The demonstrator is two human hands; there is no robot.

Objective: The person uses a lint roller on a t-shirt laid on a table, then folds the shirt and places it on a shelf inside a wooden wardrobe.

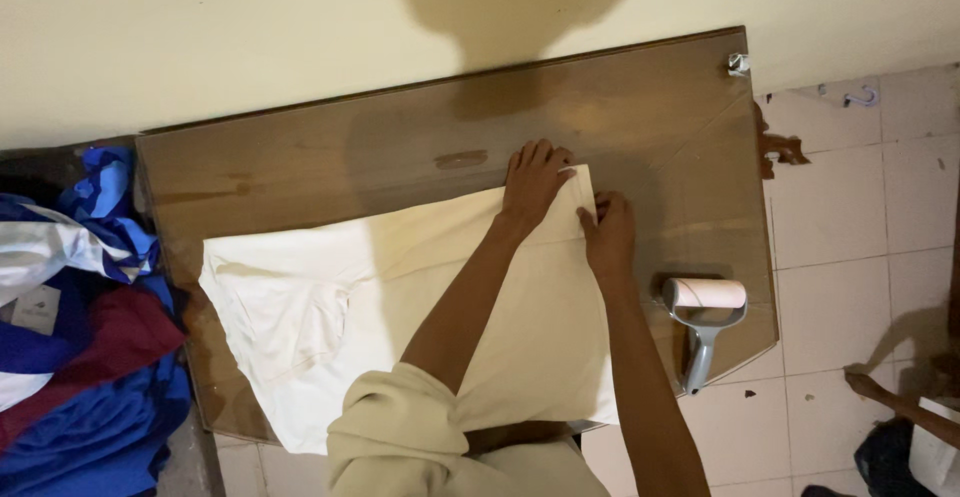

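Two bare hands are at work on a cream garment spread flat across the brown wooden counter. Nearest the camera, a bunched cream sleeve covers the person's upper left arm, and both forearms reach out over the cloth. The garment lies broad and smooth, its left part wrinkled near the counter's left edge, its near hem hanging just over the front edge. Further out, the left hand lies palm down on the far right corner of the cloth, fingers spread and flat, pressing rather than gripping. Just beside it, the right hand has its grip closed on the garment's right edge, fingers pinched around the fabric there. To the right, on the counter, a lint roller with a grey handle rests near the cloth but apart from it. Off to the left, a heap of blue, red and white clothes sits beside the counter. Beyond everything stands a pale wall.
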